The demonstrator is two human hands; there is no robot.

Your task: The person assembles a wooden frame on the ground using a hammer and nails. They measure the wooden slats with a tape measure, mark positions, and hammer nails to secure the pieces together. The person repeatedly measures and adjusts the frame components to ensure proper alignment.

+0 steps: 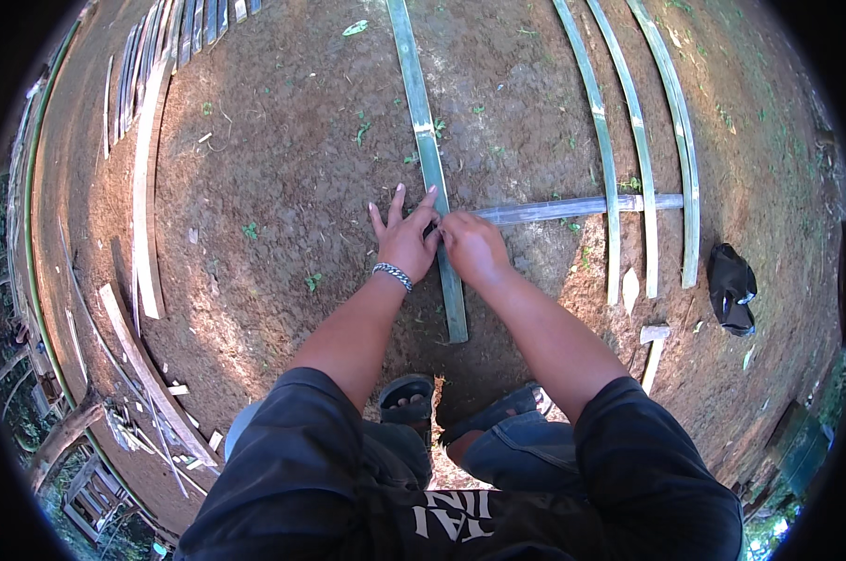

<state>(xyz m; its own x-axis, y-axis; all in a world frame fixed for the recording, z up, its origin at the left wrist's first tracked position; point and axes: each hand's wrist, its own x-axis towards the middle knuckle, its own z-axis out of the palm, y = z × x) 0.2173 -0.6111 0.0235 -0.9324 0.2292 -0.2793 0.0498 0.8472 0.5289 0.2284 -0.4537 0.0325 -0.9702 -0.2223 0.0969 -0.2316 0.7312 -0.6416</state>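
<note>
Down on the bare dirt, well left of my hands, a pale weathered plank [145,187] lies lengthwise, with a bundle of thin slats [175,37] beyond its far end and more scrap boards [142,369] nearer to me. My left hand [405,241] is spread flat, fingers fanned, palm on the ground and fingertips touching the left edge of the green bamboo strip [428,159], which runs straight away from me and passes under both hands. A metal bracelet [393,274] sits on that wrist. My right hand [474,247] is curled closed just beside the left one, over the strip, pinching the near end of a long pale flat bar [572,208]; what exactly the fingers clamp is hidden under the knuckles. That bar reaches off to the right, lying across three more split bamboo strips [640,159] that rest side by side, well apart from my grip. Nothing blocks the space between them and my hand but soil and a few weeds. Farther right, a black crumpled bag [731,285] lies on the ground. Just nearer than the three strips, a short pale wooden piece [651,348] lies, its shape hard to read. Below my hands, my sandalled feet [409,397] flank the strip's near end.
</note>
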